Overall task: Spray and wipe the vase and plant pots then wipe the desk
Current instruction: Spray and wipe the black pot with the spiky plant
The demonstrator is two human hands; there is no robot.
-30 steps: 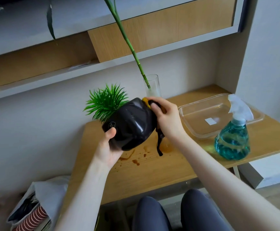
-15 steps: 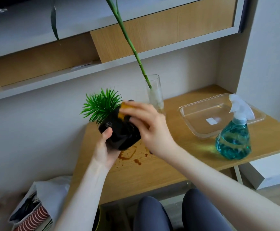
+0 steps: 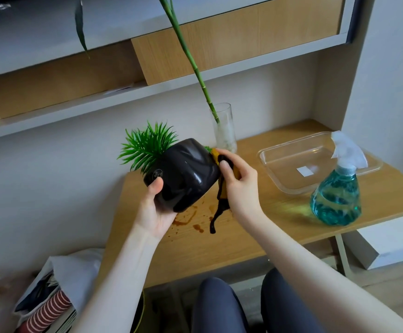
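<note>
Glossy black plastic plant pot [image 3: 183, 174] held tilted above the stained wooden desk [image 3: 255, 227], cupped from below by left hand [image 3: 156, 210], presumably to expose its side. Yellow-and-black cloth [image 3: 222, 188] pinched in right hand [image 3: 240, 186], pressed against pot's right side. Clear glass vase [image 3: 224, 131] behind pot, teal spray bottle [image 3: 336, 198] well right of it.

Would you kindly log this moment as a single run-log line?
step: wiping pot | left hand: holds tilted black plant pot | right hand: presses yellow-black cloth against pot | desk: brown stains unwiped | spray bottle: standing, untouched

Soft daylight from the right casts a green glow through the spray bottle [image 3: 336, 198] onto the desk [image 3: 255, 236]; glare on the pot [image 3: 183, 174]; wide-angle edges bow.
</note>
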